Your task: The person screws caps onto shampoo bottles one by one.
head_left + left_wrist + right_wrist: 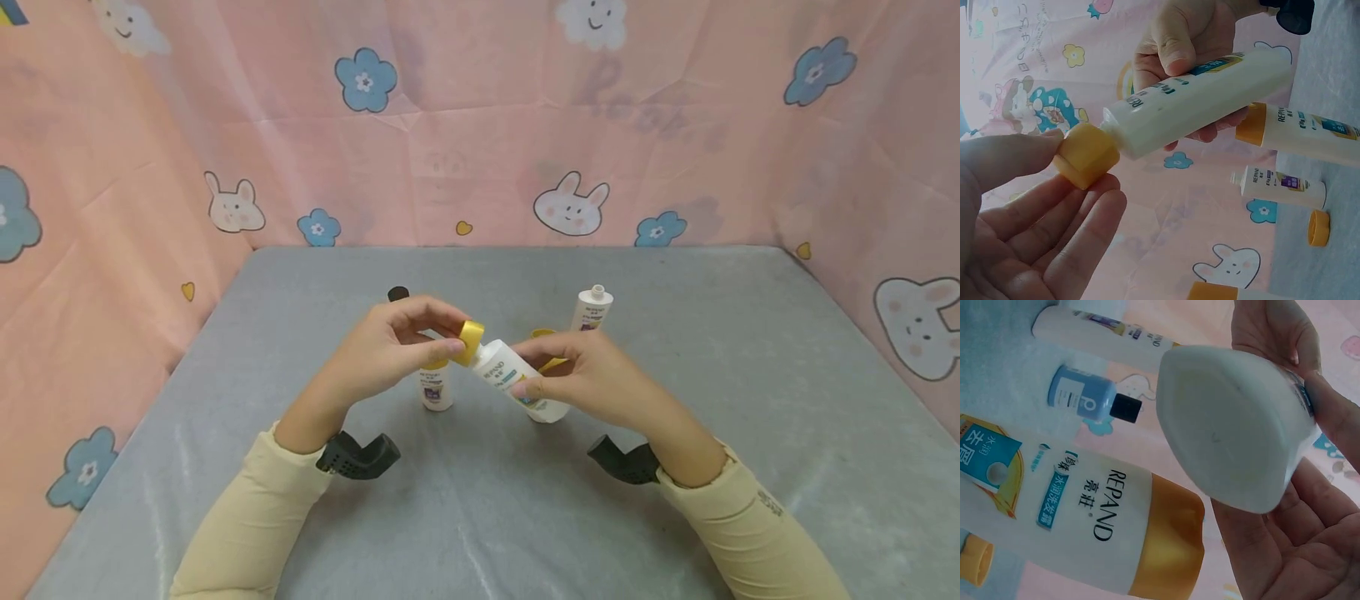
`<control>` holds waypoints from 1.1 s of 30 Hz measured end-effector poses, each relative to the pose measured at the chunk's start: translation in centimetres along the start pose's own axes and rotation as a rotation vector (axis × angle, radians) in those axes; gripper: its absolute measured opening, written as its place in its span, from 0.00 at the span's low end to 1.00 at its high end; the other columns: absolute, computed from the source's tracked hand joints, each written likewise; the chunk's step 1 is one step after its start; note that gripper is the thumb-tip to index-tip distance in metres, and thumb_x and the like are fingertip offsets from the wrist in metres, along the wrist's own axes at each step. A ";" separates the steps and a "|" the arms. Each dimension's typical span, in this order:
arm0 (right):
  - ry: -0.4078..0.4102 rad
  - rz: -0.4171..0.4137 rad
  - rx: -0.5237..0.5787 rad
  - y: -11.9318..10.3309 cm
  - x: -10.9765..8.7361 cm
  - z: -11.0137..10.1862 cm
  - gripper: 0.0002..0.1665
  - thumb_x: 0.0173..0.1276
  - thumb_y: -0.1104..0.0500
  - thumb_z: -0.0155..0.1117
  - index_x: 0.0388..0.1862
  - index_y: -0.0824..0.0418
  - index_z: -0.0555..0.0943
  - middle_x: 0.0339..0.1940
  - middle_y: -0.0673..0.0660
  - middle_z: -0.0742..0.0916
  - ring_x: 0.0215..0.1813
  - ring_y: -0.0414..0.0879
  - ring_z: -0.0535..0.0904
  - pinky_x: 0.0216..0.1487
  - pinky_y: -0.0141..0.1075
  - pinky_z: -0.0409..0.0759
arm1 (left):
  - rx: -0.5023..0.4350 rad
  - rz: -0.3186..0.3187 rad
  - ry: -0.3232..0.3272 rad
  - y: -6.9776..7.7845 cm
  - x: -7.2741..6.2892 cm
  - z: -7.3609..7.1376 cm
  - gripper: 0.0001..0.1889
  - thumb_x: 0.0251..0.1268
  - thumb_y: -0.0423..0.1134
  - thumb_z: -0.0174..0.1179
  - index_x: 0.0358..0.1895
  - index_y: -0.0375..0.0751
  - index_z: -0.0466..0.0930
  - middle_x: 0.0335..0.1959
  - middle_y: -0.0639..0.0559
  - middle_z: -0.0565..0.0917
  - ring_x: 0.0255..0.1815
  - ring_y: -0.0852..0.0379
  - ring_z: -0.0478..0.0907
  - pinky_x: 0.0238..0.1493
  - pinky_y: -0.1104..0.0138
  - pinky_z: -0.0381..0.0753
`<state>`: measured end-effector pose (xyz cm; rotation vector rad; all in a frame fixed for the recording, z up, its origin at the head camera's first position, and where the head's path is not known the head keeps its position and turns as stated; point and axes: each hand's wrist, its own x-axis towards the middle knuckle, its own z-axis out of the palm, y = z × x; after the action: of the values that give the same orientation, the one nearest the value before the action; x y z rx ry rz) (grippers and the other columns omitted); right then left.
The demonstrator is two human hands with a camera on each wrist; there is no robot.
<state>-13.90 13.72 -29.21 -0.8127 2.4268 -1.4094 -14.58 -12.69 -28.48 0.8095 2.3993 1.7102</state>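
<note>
My right hand grips a white shampoo bottle round its body and tilts it, mouth towards my left hand. With thumb and fingers my left hand pinches a gold cap at the bottle's mouth. A little of the white neck shows beside the cap in the left wrist view. The bottle's flat base faces the right wrist camera. Below my left hand stands a smaller white bottle with a purple label, its gold top partly covered by the hand.
An uncapped white bottle stands behind my right hand, a loose gold cap near it. Another gold-capped bottle stands close to my right hand. A blue bottle with a black cap is farther back. Patterned pink cloth hangs behind the table.
</note>
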 end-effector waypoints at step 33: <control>-0.075 0.036 -0.047 0.3 0.1 -0.1 0.19 0.61 0.59 0.75 0.50 0.64 0.87 0.43 0.59 0.90 0.38 0.44 0.86 0.40 0.37 0.88 | 0.162 -0.050 -0.043 1.3 -0.4 0.6 0.13 0.60 0.34 0.71 0.48 0.40 0.88 0.44 0.47 0.90 0.38 0.57 0.88 0.40 0.66 0.88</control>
<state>-14.14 13.87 -29.37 -0.8136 2.4140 -1.2902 -13.51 -12.08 -27.61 0.7887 2.5317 1.4807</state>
